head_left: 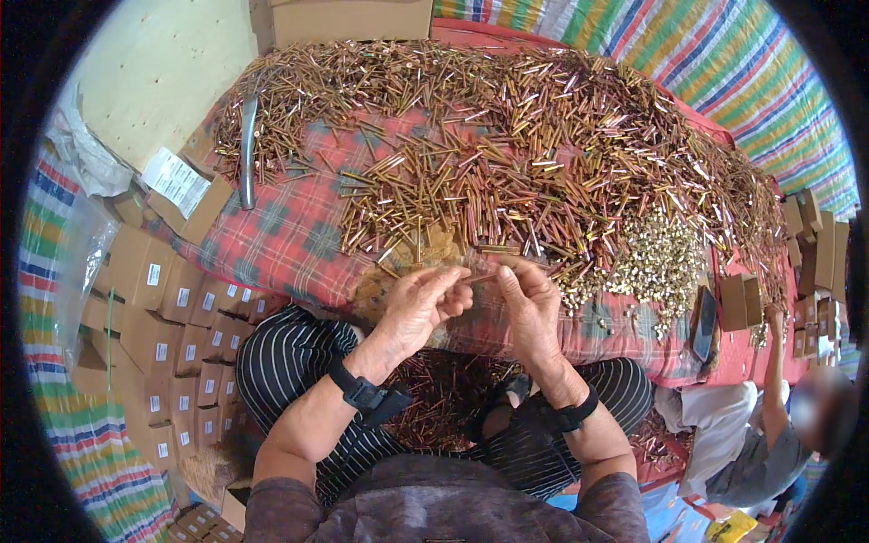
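My left hand [421, 303] and my right hand [531, 312] are close together over the near edge of the plaid cloth [303, 244]. Their fingertips pinch a thin, coppery metal rod [480, 279] lying level between them; its exact kind is too small to make out. Just beyond my fingers spreads a loose heap of similar yellow and copper-coloured metal rods [489, 185]. To the right of my right hand is a pile of small, shiny, brass-coloured metal pieces [656, 258], which look like nuts.
Stacked brown cartons [172, 308] with white labels stand at the left. A curved metal bar [249, 149] lies at the far left of the cloth, and a dark flat object [703, 324] at its right. Another person's arm [774, 371] reaches in near small open boxes [742, 301].
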The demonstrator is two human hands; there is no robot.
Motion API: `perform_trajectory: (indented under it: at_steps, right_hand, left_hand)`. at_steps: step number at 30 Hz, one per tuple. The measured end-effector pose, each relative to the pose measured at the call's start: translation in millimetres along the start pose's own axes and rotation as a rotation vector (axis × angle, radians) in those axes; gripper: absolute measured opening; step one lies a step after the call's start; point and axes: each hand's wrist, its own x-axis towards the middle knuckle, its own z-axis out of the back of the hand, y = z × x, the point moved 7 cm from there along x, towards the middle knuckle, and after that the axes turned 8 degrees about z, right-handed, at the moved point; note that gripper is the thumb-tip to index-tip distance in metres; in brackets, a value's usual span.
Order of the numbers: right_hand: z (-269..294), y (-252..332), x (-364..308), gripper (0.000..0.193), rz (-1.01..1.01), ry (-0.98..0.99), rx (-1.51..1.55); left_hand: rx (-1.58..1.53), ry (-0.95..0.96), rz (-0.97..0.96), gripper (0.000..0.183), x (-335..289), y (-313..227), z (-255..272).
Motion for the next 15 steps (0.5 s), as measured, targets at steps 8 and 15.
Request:
perform_trajectory:
  at_steps: [8, 15]
  right_hand:
    - [-1, 33, 11, 0.014, 0.149, 0.197, -0.682]
    - [18, 29, 16, 0.017, 0.397, 0.431, -1.222]
  left_hand:
    - [0.049, -0.013, 0.088, 0.019, 2, 12, 2]
    - [-0.004, -0.045, 0.051, 0.016, 3, 4, 7]
